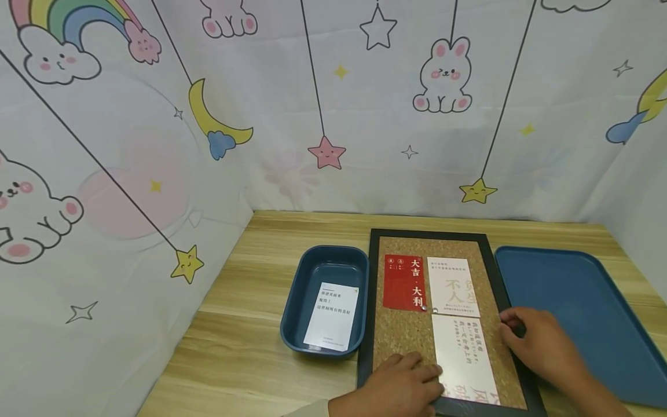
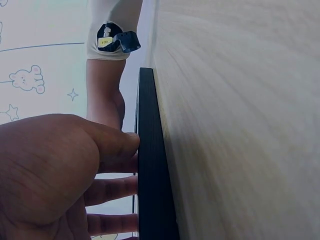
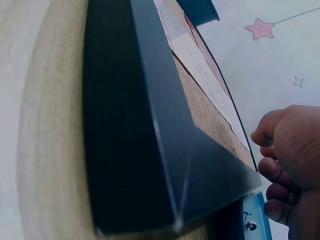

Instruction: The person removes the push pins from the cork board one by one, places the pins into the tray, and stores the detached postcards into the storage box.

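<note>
In the head view my left hand (image 1: 398,385) rests on the near part of a black-framed cork board (image 1: 401,341). Its fingertips touch the left edge of the lower white card (image 1: 464,359); the left wrist view shows straight fingers (image 2: 112,190) reaching over the frame and the thumb at its edge. My right hand (image 1: 547,341) has bent fingers, with thumb and index close together at the board's right frame. I cannot tell whether they pinch anything small. Above the lower card are another white card (image 1: 450,281) and a red card (image 1: 401,284), with push pins (image 1: 424,308) at their lower corners.
Left of the board stands a deep blue bin (image 1: 292,313) with a white card (image 1: 332,315) inside. A flat blue tray (image 1: 578,295) lies on the right, partly behind my right hand. Wood-grain table (image 1: 234,324) surrounds them; a printed cloth (image 1: 365,116) hangs behind.
</note>
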`<state>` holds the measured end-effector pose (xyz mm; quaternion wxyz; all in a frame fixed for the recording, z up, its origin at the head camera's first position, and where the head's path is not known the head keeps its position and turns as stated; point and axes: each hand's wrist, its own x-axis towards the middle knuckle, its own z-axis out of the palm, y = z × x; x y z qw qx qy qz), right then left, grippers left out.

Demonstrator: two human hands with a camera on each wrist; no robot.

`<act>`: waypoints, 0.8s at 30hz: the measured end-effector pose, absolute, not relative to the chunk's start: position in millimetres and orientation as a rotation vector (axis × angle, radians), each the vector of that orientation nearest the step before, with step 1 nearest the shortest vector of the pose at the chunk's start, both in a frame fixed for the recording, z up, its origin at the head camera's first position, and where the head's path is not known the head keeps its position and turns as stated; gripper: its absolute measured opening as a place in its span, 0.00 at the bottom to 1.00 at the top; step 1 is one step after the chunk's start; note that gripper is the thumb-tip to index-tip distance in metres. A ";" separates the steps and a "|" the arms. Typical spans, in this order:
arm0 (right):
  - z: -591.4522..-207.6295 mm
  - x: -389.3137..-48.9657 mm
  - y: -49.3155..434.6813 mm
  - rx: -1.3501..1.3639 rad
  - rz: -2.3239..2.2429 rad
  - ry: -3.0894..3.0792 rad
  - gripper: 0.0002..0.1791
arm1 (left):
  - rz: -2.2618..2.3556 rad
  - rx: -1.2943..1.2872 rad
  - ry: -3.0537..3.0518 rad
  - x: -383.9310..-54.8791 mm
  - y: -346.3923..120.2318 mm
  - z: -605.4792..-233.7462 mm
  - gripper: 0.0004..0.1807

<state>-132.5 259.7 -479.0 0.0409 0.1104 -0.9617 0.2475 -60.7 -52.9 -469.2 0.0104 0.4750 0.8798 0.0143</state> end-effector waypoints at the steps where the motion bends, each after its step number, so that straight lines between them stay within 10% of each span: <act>1: -479.2 -132.3 258.4 0.349 0.747 -2.934 0.10 | 0.043 1.486 2.748 -60.7 -53.0 -469.1 0.20; 24: -481.7 -136.5 232.7 0.497 0.638 -2.997 0.17 | 0.070 1.449 2.702 -63.1 -52.9 -468.6 0.21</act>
